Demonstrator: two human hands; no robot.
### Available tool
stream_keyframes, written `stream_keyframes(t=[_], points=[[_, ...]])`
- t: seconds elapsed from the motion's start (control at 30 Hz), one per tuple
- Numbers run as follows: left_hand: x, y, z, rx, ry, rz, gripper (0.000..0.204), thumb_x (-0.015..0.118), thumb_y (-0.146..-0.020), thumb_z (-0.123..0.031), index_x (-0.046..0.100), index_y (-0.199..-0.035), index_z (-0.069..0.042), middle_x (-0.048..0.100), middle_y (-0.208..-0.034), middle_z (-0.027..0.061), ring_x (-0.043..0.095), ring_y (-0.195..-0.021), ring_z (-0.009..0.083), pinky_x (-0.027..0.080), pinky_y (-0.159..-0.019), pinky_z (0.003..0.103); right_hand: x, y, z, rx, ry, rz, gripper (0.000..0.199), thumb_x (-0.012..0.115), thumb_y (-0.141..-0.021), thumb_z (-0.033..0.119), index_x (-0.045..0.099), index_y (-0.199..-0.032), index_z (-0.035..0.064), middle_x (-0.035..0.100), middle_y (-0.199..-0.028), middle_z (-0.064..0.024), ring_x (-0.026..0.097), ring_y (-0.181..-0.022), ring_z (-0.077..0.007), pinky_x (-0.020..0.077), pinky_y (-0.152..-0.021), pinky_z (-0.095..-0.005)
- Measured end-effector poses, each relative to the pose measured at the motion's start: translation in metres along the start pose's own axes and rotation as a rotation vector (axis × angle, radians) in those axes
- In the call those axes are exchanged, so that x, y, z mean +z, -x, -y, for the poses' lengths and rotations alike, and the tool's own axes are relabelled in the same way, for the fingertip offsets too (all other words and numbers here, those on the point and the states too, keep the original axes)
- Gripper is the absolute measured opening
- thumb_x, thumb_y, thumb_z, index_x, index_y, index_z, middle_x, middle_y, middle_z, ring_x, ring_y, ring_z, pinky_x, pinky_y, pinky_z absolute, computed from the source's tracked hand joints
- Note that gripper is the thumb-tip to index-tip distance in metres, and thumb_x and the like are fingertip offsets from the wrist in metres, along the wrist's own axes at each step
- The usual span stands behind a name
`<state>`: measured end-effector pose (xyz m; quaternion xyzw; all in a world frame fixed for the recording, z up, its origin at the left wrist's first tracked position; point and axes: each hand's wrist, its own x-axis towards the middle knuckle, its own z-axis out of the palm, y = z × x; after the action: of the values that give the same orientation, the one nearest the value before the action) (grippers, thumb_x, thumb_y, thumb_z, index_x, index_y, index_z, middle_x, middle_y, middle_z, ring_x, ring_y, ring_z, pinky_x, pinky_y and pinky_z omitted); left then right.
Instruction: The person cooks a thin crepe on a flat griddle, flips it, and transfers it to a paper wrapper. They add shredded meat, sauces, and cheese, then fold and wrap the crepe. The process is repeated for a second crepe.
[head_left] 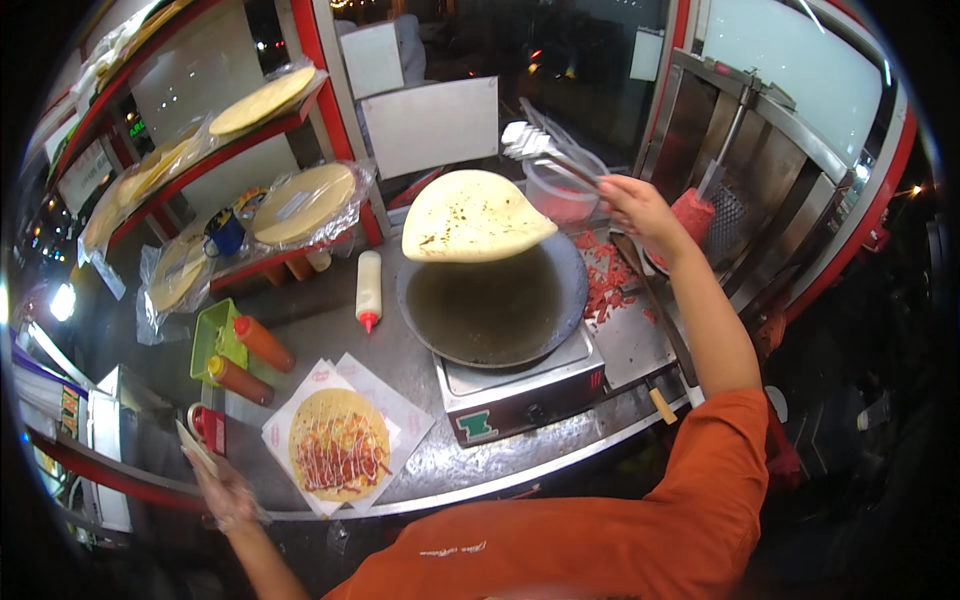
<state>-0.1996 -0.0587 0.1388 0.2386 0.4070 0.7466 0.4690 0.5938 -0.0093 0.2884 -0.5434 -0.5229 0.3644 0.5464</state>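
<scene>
My right hand (640, 208) is closed on the handle of a brush-like tool (528, 141) with a white head, raised over the back of the counter. A round flatbread (475, 218) with brown spots and a curled edge is at the far side of a dark wok-like pan (485, 312); I cannot tell whether it rests on the rim or is in the air. My left hand (226, 495), in a clear plastic glove, is at the counter's left front edge, by a pale flat thing (196, 447). Nearby, a topped flatbread (338, 445) with red sauce and white drizzle lies on white paper.
The pan sits on a stove (520, 400). Left are a white squeeze bottle (369, 285), orange-red bottles (263, 343), a green basket (213, 335) and a red container (208, 430). Right are red meat scraps (605, 280), a long knife (658, 315) and a vertical meat spit (692, 215).
</scene>
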Motion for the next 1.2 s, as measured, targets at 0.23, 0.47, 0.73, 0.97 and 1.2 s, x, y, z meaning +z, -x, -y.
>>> stream_keyframes(t=[0.23, 0.47, 0.73, 0.97, 1.2], points=[[-0.016, 0.066, 0.059, -0.270, -0.062, -0.085, 0.054, 0.068, -0.104, -0.024, 0.048, -0.150, -0.003, 0.062, -0.141, 0.0128, 0.061, -0.128, 0.0261, 0.054, -0.107, 0.043, -0.029, 0.136, -0.156, -0.006, 0.981, -0.436, 0.031, 0.074, -0.097, 0.030, 0.075, -0.116, 0.0051, 0.072, -0.088, -0.0141, 0.068, -0.079, -0.0305, 0.0522, -0.075, -0.0425], [0.101, 0.028, 0.086, -0.431, 0.208, 0.501, 0.052, 0.050, -0.111, -0.042, 0.053, -0.145, -0.002, 0.064, -0.140, 0.0125, 0.062, -0.130, 0.0274, 0.049, -0.114, 0.045, 0.107, 0.146, -0.099, -0.401, 0.799, -0.669, 0.023, 0.070, -0.100, 0.017, 0.073, -0.119, 0.0039, 0.070, -0.110, -0.0159, 0.068, -0.100, -0.0298, 0.0536, -0.090, -0.0384], [0.124, 0.042, 0.062, -0.423, -0.430, 0.608, 0.042, 0.058, -0.110, -0.039, 0.061, -0.133, -0.004, 0.069, -0.122, 0.0099, 0.066, -0.110, 0.0207, 0.051, -0.100, 0.035, 0.439, 0.176, -0.015, -0.342, 0.147, -0.047, 0.074, 0.082, -0.089, 0.009, 0.044, -0.152, 0.0042, 0.065, -0.115, -0.0104, 0.066, -0.098, -0.0170, 0.0555, -0.082, -0.0300], [0.072, 0.045, 0.073, -0.165, 0.087, 0.599, 0.059, 0.059, -0.108, -0.044, 0.046, -0.148, -0.003, 0.055, -0.142, 0.0106, 0.049, -0.135, 0.0214, 0.040, -0.115, 0.039, 0.527, 0.172, -0.038, -0.425, 0.348, -0.142, 0.021, 0.075, -0.095, 0.012, 0.073, -0.112, -0.0005, 0.075, -0.094, -0.0152, 0.072, -0.082, -0.0246, 0.0560, -0.076, -0.0338], [0.025, 0.032, 0.094, -0.524, 0.213, 0.355, 0.040, 0.067, -0.105, -0.024, 0.056, -0.136, -0.002, 0.066, -0.128, 0.0143, 0.069, -0.110, 0.0225, 0.062, -0.089, 0.037, 0.572, 0.209, -0.069, -0.430, 0.373, -0.054, 0.019, 0.073, -0.097, 0.017, 0.070, -0.102, -0.0006, 0.071, -0.095, -0.0166, 0.070, -0.087, -0.0318, 0.0555, -0.077, -0.0408]])
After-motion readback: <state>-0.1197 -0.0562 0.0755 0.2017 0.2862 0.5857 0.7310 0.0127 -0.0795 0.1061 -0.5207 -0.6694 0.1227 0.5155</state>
